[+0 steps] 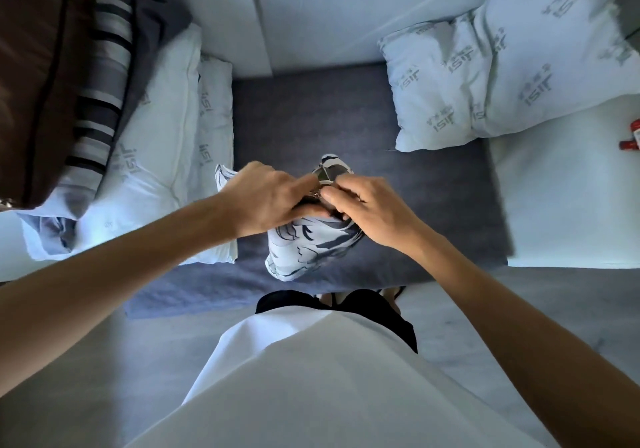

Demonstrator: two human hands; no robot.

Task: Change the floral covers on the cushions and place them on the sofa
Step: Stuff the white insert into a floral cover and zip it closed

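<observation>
Both hands grasp the floral cover (308, 243) at frame centre above the sofa seat (311, 118): left hand (266, 198) pinches its bunched top, right hand (367, 208) likewise. Bare cushions lie at 10 o'clock (156, 156) and 2 o'clock (512, 66).

A folded cover (308, 246) is held over the front middle of the sofa seat (311, 118), gripped from the left by the left hand (266, 198) and from the right by the right hand (370, 208). Bare cushions (166, 142) are stacked on the seat to the left, and another bare cushion (485, 73) is leaned against the backrest (329, 4) to the right. A small bottle (632, 135) is laid at the far right on the armrest (561, 198).
</observation>
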